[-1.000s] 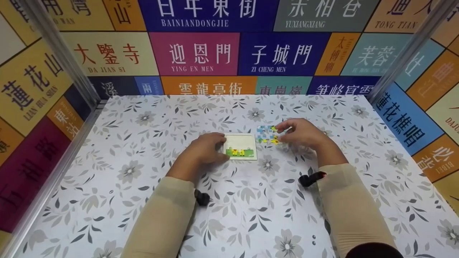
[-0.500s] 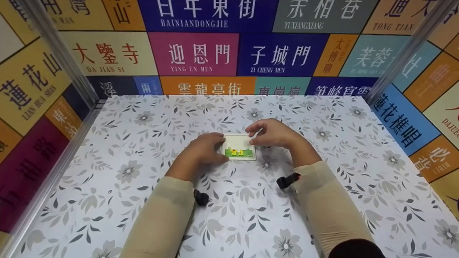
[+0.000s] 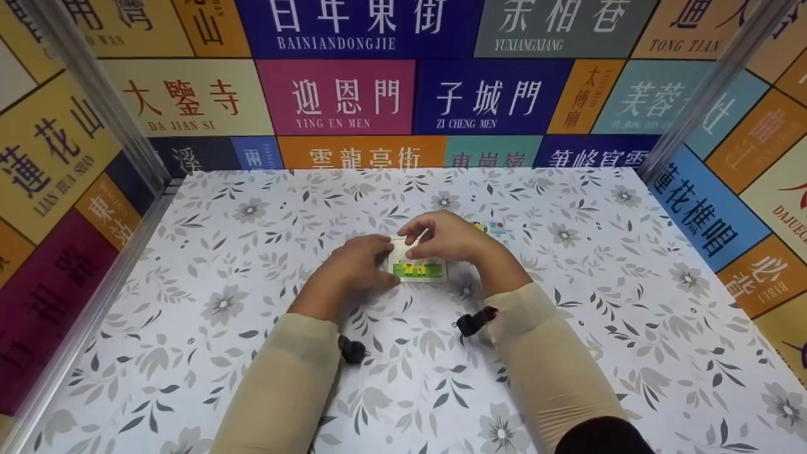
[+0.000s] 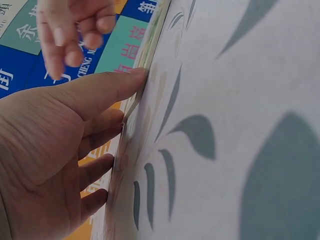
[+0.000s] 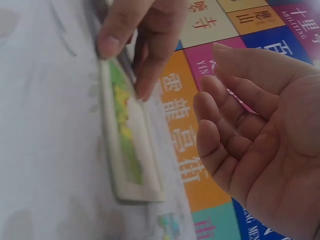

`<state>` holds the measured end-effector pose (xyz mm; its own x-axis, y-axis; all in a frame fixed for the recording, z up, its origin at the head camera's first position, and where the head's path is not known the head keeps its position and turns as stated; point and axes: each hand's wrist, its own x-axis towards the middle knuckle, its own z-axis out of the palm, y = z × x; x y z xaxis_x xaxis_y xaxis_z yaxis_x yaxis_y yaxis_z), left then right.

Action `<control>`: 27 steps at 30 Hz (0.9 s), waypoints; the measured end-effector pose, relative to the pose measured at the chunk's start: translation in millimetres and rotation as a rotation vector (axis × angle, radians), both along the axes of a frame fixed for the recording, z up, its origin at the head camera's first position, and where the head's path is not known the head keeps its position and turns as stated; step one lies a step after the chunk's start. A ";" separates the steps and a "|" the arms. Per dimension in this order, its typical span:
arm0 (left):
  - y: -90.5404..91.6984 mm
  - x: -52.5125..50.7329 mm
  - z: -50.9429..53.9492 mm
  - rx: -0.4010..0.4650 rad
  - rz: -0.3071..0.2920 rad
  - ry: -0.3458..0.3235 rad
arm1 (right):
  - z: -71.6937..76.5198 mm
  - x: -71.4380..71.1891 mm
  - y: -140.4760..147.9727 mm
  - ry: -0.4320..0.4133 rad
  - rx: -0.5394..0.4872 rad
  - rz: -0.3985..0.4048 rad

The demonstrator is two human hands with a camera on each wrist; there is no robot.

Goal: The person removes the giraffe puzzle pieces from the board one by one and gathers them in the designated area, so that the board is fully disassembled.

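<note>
A small square puzzle tray [image 3: 444, 276] lies on the table, with a row of green and yellow puzzle pieces [image 3: 417, 270] along its near side. My left hand [image 3: 354, 263] holds the tray by its left side, thumb at the near corner and fingers at the far one. Over the tray's upper part hovers my right hand [image 3: 444, 236], fingers loosely bent. In the right wrist view no piece shows between thumb and fingers of the right hand [image 5: 260, 125]. Loose blue and yellow puzzle pieces [image 3: 496, 228] lie behind the right wrist, partly hidden by it.
A white tablecloth [image 3: 252, 391] with grey flowers and leaves covers the table. Colourful panels [image 3: 340, 94] with lettering stand at the back and both sides. Metal posts [image 3: 129, 120] rise at the corners.
My right hand has travelled left from the loose puzzle pieces to above the tray. Some of those pieces show again behind its wrist. My left hand stays at the tray.
</note>
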<state>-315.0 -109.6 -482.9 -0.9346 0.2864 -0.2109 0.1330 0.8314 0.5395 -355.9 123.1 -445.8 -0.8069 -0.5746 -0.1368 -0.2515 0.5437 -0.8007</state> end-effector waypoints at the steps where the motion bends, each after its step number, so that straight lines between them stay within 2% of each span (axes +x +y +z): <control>1: -0.3 0.2 0.0 0.001 -0.002 0.002 | -3.5 -0.1 -0.1 -0.009 0.002 -0.001; 7: -0.8 2.2 -0.2 0.006 0.007 0.002 | -23.1 -1.0 -1.6 -0.073 -0.013 -0.010; 11: 0.1 3.2 -0.3 0.016 0.009 0.016 | -29.7 -1.0 -2.5 -0.058 0.018 0.002; 18: -0.9 5.2 2.5 0.005 -0.030 0.046 | -35.0 -1.5 -4.7 -0.027 0.097 0.039; 27: -1.0 5.9 1.9 0.011 -0.001 0.025 | -33.9 2.2 -11.4 -0.049 0.153 0.057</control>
<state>-309.1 -110.5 -480.9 -0.9392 0.2899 -0.1842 0.1478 0.8252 0.5451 -353.6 111.7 -479.7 -0.7641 -0.5884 -0.2644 -0.2481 0.6464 -0.7216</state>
